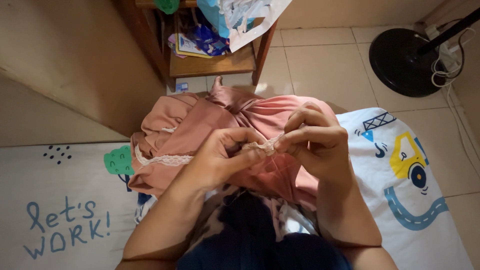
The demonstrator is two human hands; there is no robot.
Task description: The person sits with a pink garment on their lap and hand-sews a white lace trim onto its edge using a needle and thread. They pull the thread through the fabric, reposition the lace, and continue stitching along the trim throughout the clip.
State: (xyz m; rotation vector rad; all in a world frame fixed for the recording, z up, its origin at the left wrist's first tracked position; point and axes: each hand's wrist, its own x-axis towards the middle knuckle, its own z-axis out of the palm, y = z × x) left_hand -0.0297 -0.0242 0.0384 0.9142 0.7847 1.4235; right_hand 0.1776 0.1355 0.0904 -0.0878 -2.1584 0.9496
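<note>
Lace trim: a narrow cream strip (260, 146) stretched between both hands, running on along the edge of the pink garment (220, 120) toward the left.
Garment: dusty-pink satin-like cloth, bunched over the person's lap, spilling toward the wooden shelf unit (215, 62).
Left hand: (220, 160) fingers (245, 157) curled and pinched on the lace trim and the cloth edge beneath it.
Right hand: (312, 145) fingertips pressed tightly together on the other end of the lace trim, just beside the left; whether a needle sits between them is too small to tell.
Handling: the lace looks light, soft and open-woven, likely to snag or fray if tugged; the cloth looks slippery and limp, so I judge it best held at the seam where the trim meets the fabric, pinched close on either side.
Underneath: a white printed play mat (410, 200) with a yellow vehicle and road drawings, laid on a tiled floor (330, 65).
Far corner: black round fan base (400, 60) with white cables beside it.
Shelf: crumpled bags and coloured packets piled on it.
</note>
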